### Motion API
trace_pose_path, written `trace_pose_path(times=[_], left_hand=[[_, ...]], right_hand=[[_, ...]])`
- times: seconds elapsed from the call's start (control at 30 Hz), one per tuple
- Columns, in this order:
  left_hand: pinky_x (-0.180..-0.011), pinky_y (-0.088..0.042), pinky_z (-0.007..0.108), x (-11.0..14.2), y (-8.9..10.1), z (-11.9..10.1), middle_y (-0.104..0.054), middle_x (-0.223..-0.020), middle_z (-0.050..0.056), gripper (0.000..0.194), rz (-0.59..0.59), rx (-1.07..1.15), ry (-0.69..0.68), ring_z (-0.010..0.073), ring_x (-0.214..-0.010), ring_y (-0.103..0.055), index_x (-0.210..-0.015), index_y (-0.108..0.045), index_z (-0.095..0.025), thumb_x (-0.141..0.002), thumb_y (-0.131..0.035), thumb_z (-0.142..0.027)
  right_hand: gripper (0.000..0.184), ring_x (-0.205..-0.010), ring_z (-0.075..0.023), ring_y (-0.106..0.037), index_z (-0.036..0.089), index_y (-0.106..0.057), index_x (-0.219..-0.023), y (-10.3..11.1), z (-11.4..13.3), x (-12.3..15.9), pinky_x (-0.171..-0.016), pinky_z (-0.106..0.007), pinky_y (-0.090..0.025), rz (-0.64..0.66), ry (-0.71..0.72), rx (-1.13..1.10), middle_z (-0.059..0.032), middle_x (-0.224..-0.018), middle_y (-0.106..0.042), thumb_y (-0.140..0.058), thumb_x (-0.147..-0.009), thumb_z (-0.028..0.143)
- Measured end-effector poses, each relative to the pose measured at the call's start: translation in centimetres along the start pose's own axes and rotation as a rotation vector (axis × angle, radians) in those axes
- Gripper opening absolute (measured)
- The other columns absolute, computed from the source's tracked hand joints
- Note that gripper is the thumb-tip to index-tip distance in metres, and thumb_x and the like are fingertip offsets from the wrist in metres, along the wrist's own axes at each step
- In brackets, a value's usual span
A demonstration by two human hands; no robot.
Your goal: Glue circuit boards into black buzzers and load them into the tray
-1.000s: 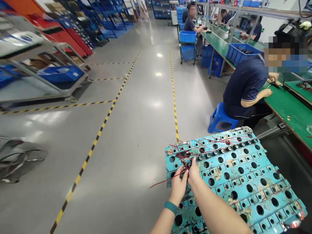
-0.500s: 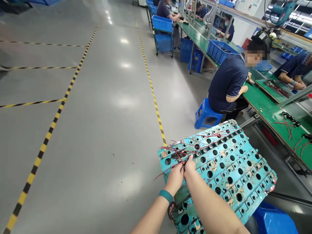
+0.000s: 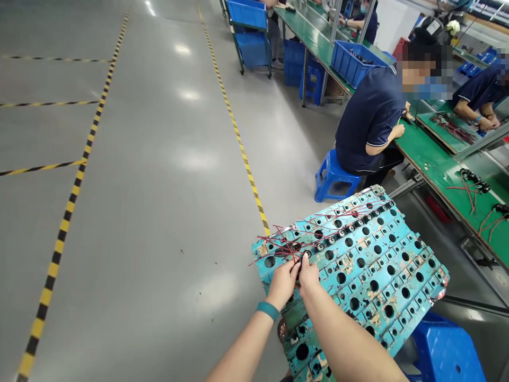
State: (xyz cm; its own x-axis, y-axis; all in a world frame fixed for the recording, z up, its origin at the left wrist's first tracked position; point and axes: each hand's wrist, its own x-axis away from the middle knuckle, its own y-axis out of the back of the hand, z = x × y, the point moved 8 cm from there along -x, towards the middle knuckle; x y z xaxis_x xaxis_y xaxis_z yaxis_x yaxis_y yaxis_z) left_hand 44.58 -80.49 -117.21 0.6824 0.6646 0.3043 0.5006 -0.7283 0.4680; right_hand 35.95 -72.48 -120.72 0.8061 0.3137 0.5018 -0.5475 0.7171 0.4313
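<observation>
A worn turquoise fixture board (image 3: 361, 246) with rows of round holes lies tilted in front of me. Along its upper side runs a row of small black cylindrical parts (image 3: 342, 233) with shiny round tops and thin red wires (image 3: 278, 241) trailing left. My left hand (image 3: 283, 281), above a teal wristband (image 3: 268, 310), pinches at the wires by the row's near end. Close against it, my right hand (image 3: 308, 276) has its thumb on the nearest black part (image 3: 307, 254). The fingertips partly hide what they grip.
A blue stool (image 3: 449, 350) stands under the board's right side. Ahead, a person (image 3: 368, 122) sits on another blue stool (image 3: 336, 178) at a green workbench (image 3: 433, 170). A blue crate (image 3: 356, 61) rests on the bench. Yellow-black tape (image 3: 238, 138) marks the floor.
The view has tilted down slightly. The hands have shifted a little, and a round-topped part at the row's near end now shows beside my right thumb. The loose red wires lie differently.
</observation>
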Motion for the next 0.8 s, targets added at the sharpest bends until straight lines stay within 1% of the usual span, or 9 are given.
trace_pose_path(times=[0.1,0.17,0.23,0.3,0.37,0.43,0.53,0.67,0.8], left_hand=[[-0.091,-0.056,0.042,-0.1,0.3,0.3,-0.076,-0.097,0.008,0.029,0.023,0.000,-0.025,0.0211,-0.095,-0.071,-0.098,-0.071,-0.015,-0.101,-0.054,-0.038],[-0.093,-0.055,0.043,-0.1,0.9,0.9,-0.076,-0.099,0.008,0.028,0.008,-0.004,-0.029,0.0217,-0.099,-0.071,-0.097,-0.072,-0.015,-0.101,-0.054,-0.037],[-0.096,-0.054,0.044,-0.1,1.9,1.8,-0.076,-0.104,0.009,0.027,-0.029,-0.018,-0.024,0.0220,-0.103,-0.070,-0.098,-0.072,-0.015,-0.101,-0.055,-0.036],[-0.097,-0.053,0.044,0.2,3.1,2.8,-0.076,-0.104,0.008,0.027,-0.083,-0.049,-0.009,0.0214,-0.103,-0.070,-0.098,-0.072,-0.015,-0.100,-0.055,-0.036],[-0.094,-0.053,0.043,0.6,4.1,3.6,-0.076,-0.097,0.006,0.028,-0.139,-0.092,0.010,0.0204,-0.096,-0.070,-0.094,-0.071,-0.015,-0.101,-0.055,-0.037],[-0.090,-0.054,0.042,1.0,4.7,4.0,-0.075,-0.090,0.005,0.031,-0.184,-0.130,0.020,0.0198,-0.091,-0.070,-0.089,-0.070,-0.015,-0.101,-0.054,-0.039],[-0.089,-0.054,0.041,1.4,4.5,3.7,-0.075,-0.088,0.004,0.030,-0.209,-0.154,-0.007,0.0195,-0.089,-0.070,-0.087,-0.071,-0.015,-0.101,-0.055,-0.037],[-0.099,-0.051,0.043,1.4,3.7,2.3,-0.076,-0.103,0.007,0.022,-0.185,-0.144,-0.100,0.0205,-0.106,-0.068,-0.089,-0.072,-0.016,-0.099,-0.056,-0.027],[-0.104,-0.049,0.045,1.8,4.1,2.3,-0.077,-0.103,0.009,0.020,-0.193,-0.140,-0.133,0.0224,-0.110,-0.066,-0.087,-0.074,-0.016,-0.097,-0.057,-0.021]], right_hand=[[0.038,-0.061,-0.0134,-0.062,0.016,-0.063,-0.081,0.9,-1.1,0.4,-0.065,-0.030,-0.053,-0.027,-0.039,0.034,0.0015,-0.069,-0.066,-0.059,-0.099,0.050],[0.035,-0.061,-0.0133,-0.061,0.017,-0.062,-0.076,1.2,-1.3,0.4,-0.065,-0.029,-0.052,-0.029,-0.033,0.062,0.0023,-0.067,-0.065,-0.064,-0.096,0.046],[0.033,-0.061,-0.0135,-0.061,0.017,-0.061,-0.074,1.2,-1.3,0.5,-0.066,-0.029,-0.051,-0.023,-0.010,0.087,0.0027,-0.066,-0.064,-0.066,-0.094,0.043],[0.032,-0.061,-0.0145,-0.061,0.018,-0.062,-0.076,1.0,-1.1,0.5,-0.067,-0.030,-0.050,-0.020,0.018,0.102,0.0016,-0.067,-0.066,-0.066,-0.094,0.044],[0.032,-0.062,-0.0159,-0.062,0.018,-0.062,-0.078,0.8,-0.9,0.6,-0.067,-0.031,-0.050,-0.019,0.046,0.112,-0.0003,-0.069,-0.068,-0.062,-0.095,0.045],[0.031,-0.064,-0.0174,-0.064,0.019,-0.062,-0.080,0.6,-0.6,0.7,-0.067,-0.031,-0.050,-0.022,0.074,0.129,-0.0019,-0.072,-0.069,-0.059,-0.097,0.045],[0.032,-0.065,-0.0202,-0.064,0.020,-0.059,-0.078,0.6,0.0,0.8,-0.065,-0.032,-0.047,-0.035,0.120,0.182,-0.0036,-0.071,-0.069,-0.054,-0.098,0.045],[0.030,-0.067,-0.0246,-0.063,0.023,-0.055,-0.077,1.0,1.4,1.2,-0.065,-0.033,-0.043,-0.058,0.210,0.286,-0.0070,-0.072,-0.068,-0.049,-0.100,0.042],[0.030,-0.066,-0.0256,-0.061,0.024,-0.053,-0.077,1.5,2.4,1.8,-0.064,-0.033,-0.039,-0.057,0.297,0.395,-0.0065,-0.069,-0.065,-0.044,-0.101,0.039]])
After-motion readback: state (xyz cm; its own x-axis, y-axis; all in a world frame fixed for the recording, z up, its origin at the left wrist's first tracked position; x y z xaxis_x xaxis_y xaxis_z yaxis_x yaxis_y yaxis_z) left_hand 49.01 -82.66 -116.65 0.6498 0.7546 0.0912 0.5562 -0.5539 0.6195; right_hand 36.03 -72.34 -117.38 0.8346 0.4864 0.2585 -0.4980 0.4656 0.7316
